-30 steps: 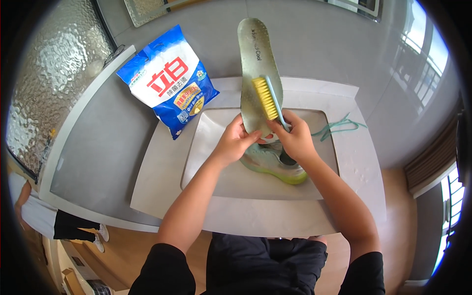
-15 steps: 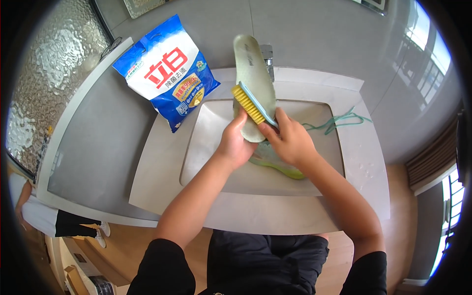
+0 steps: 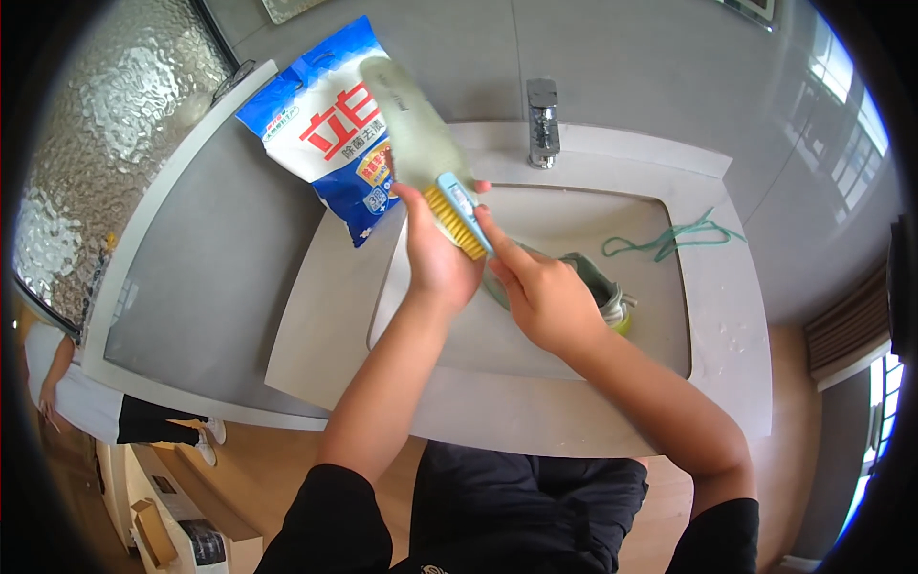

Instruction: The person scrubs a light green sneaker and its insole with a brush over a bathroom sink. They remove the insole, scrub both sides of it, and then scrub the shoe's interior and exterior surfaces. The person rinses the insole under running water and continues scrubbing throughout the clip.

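My left hand [image 3: 442, 253] grips a pale green shoe insole [image 3: 413, 120] near its lower end, with fingertips curled round its right edge. The insole tilts up to the left and partly covers a blue and white bag. In my right hand [image 3: 550, 297] is a scrubbing brush [image 3: 459, 212] with a light blue back and yellow bristles. Its bristles lie against the lower part of the insole. Below the hands, a green shoe [image 3: 595, 279] rests in the sink basin [image 3: 660, 316], partly hidden by my right hand.
Left of the sink stands the blue and white detergent bag [image 3: 320, 124]. A chrome faucet [image 3: 543, 124] rises behind the basin. Teal shoelaces [image 3: 674, 234] lie across the basin's right rim. Another person [image 3: 76, 397] stands at far left beyond the grey counter [image 3: 210, 277].
The insole has swung left and now overlaps the bag, and the brush has moved slightly left and down with it. The faucet and more of the shoe have come into sight.
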`<state>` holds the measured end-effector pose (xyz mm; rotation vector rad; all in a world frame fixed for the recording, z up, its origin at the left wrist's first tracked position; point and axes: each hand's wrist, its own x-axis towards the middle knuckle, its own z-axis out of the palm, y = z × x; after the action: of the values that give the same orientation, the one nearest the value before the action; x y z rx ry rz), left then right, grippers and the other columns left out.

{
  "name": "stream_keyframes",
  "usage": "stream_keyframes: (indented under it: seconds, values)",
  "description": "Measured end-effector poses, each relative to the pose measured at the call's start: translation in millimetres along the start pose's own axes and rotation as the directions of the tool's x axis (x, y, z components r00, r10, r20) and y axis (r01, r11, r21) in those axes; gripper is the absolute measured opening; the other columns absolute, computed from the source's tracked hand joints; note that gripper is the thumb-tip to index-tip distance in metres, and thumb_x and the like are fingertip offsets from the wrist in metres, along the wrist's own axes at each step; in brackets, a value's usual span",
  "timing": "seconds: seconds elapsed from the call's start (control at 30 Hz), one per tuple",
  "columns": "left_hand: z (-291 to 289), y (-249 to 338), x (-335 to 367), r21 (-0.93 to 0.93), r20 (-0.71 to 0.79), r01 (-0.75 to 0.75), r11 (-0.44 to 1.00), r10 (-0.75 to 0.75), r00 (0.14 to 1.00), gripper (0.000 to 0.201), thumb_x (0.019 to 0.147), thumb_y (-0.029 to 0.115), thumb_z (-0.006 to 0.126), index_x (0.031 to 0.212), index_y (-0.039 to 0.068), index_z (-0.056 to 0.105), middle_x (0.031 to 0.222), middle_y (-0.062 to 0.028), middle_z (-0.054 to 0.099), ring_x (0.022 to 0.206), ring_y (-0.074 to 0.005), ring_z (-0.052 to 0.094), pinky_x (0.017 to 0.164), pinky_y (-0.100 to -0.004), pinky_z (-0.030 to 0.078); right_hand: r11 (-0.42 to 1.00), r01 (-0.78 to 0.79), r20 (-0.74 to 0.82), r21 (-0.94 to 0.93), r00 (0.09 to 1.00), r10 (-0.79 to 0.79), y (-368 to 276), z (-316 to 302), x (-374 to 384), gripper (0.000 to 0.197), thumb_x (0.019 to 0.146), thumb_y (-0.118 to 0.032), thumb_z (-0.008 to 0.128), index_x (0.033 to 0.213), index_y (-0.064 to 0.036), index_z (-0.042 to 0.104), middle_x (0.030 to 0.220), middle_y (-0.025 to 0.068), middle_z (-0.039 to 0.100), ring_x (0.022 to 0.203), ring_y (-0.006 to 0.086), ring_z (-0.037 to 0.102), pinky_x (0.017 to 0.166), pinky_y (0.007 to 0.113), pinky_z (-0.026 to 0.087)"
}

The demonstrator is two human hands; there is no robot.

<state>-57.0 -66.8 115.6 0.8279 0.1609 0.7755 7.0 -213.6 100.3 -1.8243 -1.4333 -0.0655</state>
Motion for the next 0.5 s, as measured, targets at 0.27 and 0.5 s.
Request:
stream_keyframes:
  seconds: [0.27, 0.5]
  values:
    - [-0.7, -25.4, 2.6, 0.116, -0.015, 0.057, 0.992, -0.056, 0.998, 0.083, 0.103, 0.078, 0.029, 0.154, 0.013, 0.040, 0.134, -0.0066, 0.055, 0.119, -0.0206, 0.056, 0.104, -0.0401, 0.047, 0.989, -0.142, 0.017, 0.050, 0.990, 0.141, 13.7, -3.3, -10.6, 0.055, 0.108, -0.019, 0.052, 0.162, -0.0207, 0.042, 0.081, 0.0255, 0.070, 0.073, 0.0463, 0.068, 0.069, 0.055, 0.053]
    - [26.5, -51.2, -12.9, 0.193, -0.085, -0.106, 0.975, 0.124, 0.989, 0.080, 0.105, 0.075, 0.031, 0.155, 0.014, 0.040, 0.128, -0.0052, 0.059, 0.120, -0.0190, 0.056, 0.107, -0.0360, 0.044, 0.941, -0.232, -0.063, 0.246, 0.965, 0.254, 13.3, 4.1, 12.3, 0.054, 0.106, -0.017, 0.054, 0.159, -0.0176, 0.046, 0.081, 0.0275, 0.069, 0.076, 0.0478, 0.069, 0.073, 0.054, 0.054]
